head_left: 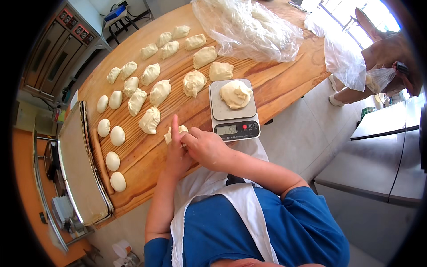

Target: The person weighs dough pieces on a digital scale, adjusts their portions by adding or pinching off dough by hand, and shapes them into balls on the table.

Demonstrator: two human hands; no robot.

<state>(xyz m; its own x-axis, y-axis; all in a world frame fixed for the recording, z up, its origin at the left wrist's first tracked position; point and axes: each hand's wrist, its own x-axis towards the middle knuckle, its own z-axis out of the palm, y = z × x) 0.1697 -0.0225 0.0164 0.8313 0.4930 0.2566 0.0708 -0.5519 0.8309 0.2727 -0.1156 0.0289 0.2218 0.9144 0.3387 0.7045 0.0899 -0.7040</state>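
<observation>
Close to the near edge of the wooden table (196, 115), my left hand (176, 153) and my right hand (206, 147) meet at a small piece of dough (169, 136). My left index finger points away from me; my right fingers pinch near the dough, partly hiding it. Right of them stands a digital kitchen scale (216, 115) with a larger dough lump (235, 94) on its plate; its display is lit. Several folded dough pieces (160, 92) lie across the table, and several smooth dough balls (117, 136) lie at the left.
A wooden rolling pin (101, 160) lies beside stacked baking trays (75, 167) at the left. Clear plastic sheeting (253, 33) covers the far side. An oven (55, 50) stands at the upper left, a steel cabinet (370, 163) at the right. Another person (387, 56) is at the upper right.
</observation>
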